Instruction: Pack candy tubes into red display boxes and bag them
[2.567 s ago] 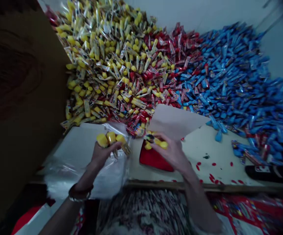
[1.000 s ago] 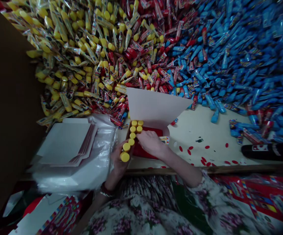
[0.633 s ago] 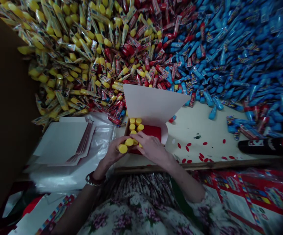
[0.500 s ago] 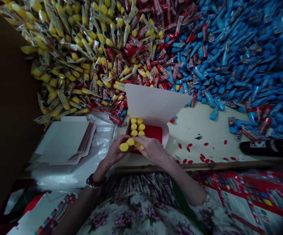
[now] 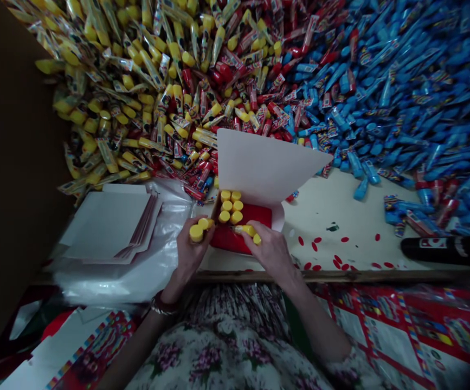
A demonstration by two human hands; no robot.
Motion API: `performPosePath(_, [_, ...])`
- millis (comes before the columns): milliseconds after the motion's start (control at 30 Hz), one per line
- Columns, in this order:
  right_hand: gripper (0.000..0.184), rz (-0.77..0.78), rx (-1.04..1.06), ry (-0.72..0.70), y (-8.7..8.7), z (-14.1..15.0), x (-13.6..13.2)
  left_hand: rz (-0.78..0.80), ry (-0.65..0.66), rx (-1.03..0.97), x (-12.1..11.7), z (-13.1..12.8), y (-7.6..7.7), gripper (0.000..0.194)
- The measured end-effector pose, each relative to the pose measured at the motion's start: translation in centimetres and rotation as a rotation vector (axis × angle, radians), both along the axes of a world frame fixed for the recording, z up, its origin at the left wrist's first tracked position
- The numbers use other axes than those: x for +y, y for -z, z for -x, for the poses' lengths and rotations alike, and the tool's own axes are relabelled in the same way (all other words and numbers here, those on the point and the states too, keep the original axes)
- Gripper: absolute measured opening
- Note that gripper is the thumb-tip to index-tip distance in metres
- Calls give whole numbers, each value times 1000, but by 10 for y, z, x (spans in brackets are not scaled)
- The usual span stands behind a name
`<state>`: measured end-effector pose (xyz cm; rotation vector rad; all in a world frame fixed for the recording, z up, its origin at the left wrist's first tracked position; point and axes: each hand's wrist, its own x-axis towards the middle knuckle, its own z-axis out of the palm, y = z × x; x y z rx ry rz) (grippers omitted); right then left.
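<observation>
An upright white flap (image 5: pixel 267 165) rises at the back of a box with a red inside bottom (image 5: pixel 255 216). Several yellow-capped tubes (image 5: pixel 230 207) stand in rows, caps up, at the box's left side. At the front left corner, my left hand (image 5: pixel 188 257) is closed around two yellow-capped tubes (image 5: pixel 196 233). My right hand (image 5: pixel 274 253) is over the box's front right part, its fingers closed on yellow-capped tubes (image 5: pixel 248 230) that lie tilted. Its palm hides part of them.
Behind the box spreads a large heap of wrapped yellow tubes (image 5: pixel 145 103), red tubes (image 5: pixel 255 97) and blue tubes (image 5: pixel 385 103). White cards (image 5: pixel 104 225) are stacked on plastic at left. Red ovals (image 5: pixel 336 260) and a black cylinder (image 5: pixel 433 249) lie at right.
My hands have moved apart, the right one going rightward over the red bottom with yellow-capped tubes, the left one shifting left with two. The view has shifted slightly.
</observation>
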<state>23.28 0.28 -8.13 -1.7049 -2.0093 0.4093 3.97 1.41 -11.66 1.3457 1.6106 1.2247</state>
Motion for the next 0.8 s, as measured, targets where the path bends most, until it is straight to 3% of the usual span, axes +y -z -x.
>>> performPosePath(100, [20, -23, -20, 10, -2, 1, -3, -69, 122, 235, -8, 8, 1, 27])
performPosePath(267, [26, -147, 41, 24, 9, 7, -15, -145, 272, 449, -23, 23, 15, 26])
performPosePath(400, [25, -63, -52, -26, 7, 16, -18, -171, 337, 518, -24, 30, 21, 31])
performPosePath(600, [22, 237, -261, -35, -18, 31, 0, -90, 487, 545, -3, 35, -2, 26])
performPosePath(800, [17, 364, -388, -90, -25, 48, 16, 141, 612, 815, 13, 27, -35, 17])
